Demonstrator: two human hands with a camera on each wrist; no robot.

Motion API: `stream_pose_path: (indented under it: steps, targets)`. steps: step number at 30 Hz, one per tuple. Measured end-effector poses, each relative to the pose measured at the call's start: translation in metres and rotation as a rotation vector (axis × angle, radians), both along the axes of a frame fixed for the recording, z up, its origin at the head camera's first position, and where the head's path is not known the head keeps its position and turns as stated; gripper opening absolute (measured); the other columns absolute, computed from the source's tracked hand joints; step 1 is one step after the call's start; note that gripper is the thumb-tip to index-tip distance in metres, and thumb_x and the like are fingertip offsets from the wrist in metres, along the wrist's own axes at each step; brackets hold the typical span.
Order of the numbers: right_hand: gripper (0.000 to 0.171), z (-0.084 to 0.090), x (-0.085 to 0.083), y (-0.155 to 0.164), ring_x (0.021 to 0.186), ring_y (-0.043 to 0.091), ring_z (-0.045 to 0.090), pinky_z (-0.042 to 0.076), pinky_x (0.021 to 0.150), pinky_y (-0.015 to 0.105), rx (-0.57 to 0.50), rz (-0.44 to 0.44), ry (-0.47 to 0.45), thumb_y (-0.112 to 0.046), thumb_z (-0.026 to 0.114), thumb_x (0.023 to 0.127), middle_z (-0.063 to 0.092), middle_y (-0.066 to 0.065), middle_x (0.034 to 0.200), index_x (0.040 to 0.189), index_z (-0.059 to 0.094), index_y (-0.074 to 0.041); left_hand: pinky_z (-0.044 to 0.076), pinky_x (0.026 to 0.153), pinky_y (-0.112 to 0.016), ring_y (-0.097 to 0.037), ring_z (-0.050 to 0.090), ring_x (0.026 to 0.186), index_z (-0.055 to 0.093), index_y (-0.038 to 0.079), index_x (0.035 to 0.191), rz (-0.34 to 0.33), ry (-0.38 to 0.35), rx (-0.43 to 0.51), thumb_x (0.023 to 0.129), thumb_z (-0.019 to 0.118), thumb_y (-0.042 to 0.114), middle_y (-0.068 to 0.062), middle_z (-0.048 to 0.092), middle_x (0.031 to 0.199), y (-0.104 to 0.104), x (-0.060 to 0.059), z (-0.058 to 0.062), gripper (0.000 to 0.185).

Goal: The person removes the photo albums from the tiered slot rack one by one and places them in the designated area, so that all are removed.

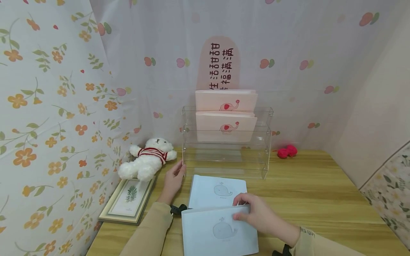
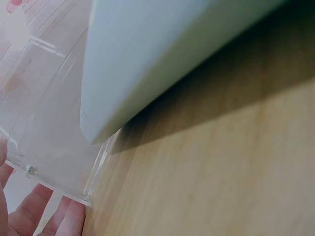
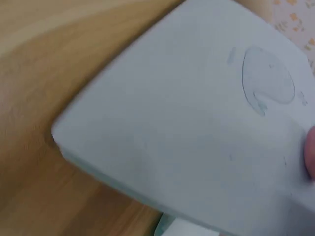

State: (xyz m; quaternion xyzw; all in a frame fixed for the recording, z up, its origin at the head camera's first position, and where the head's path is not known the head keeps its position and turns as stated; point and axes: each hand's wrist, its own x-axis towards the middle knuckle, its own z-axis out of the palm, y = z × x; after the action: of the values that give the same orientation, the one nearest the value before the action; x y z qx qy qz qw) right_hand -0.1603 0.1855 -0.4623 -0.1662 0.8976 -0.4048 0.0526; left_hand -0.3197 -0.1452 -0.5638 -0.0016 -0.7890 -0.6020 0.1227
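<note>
A clear acrylic tiered rack [image 1: 225, 153] stands at the back middle of the wooden table [image 1: 320, 199], with two pink elephant booklets [image 1: 225, 112] in its upper tiers. My left hand [image 1: 174, 179] touches the rack's front left corner with straight fingers; its fingertips [image 2: 29, 216] show beside the rack [image 2: 49, 123] in the left wrist view. Two pale blue whale booklets lie in front. My right hand [image 1: 254, 213] pinches the top edge of the nearer blue booklet [image 1: 217, 231] and tilts it up off the table. The other blue booklet [image 1: 217, 190] lies flat behind it. The held booklet [image 3: 187, 132] fills the right wrist view.
A white teddy bear [image 1: 147, 160] sits at the left, above a framed leaf picture [image 1: 128, 201] lying flat. A small red woolly thing [image 1: 287, 152] lies right of the rack. Floral cloth walls close in the left, back and right.
</note>
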Motion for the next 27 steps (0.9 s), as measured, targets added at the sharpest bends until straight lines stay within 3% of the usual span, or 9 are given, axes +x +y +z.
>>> stream_pose_path:
  steps: [13,20,27]
  targets:
    - [0.036,-0.016,-0.010,0.009,0.088,-0.002,0.055,0.054,0.080,0.027,0.238,0.222,0.136,-0.040,0.096,0.083,0.068,-0.016,0.096,0.102,0.072,-0.021,0.060,0.104,-0.033,-0.037,0.073,0.130,0.066,0.011,0.154,-0.004,-0.003,0.010,0.112,0.068,0.027,-0.016,0.072,0.148,0.001,0.000,0.000,0.045]
    - [0.037,-0.033,-0.019,0.011,0.087,-0.001,0.055,0.057,0.081,0.029,0.329,0.273,0.146,-0.046,0.093,0.086,0.070,-0.014,0.097,0.104,0.075,-0.019,0.061,0.103,-0.035,-0.037,0.074,0.128,0.066,0.010,0.153,0.005,0.010,0.003,0.111,0.069,0.026,-0.017,0.073,0.146,0.001,-0.001,0.000,0.045]
    - [0.040,-0.038,-0.019,0.007,0.086,0.000,0.052,0.056,0.080,0.029,0.364,0.287,0.139,-0.046,0.093,0.086,0.068,-0.013,0.097,0.107,0.074,-0.017,0.060,0.108,-0.043,-0.038,0.073,0.130,0.065,0.012,0.154,-0.001,-0.008,0.015,0.112,0.068,0.027,-0.016,0.073,0.147,0.001,-0.002,-0.001,0.045]
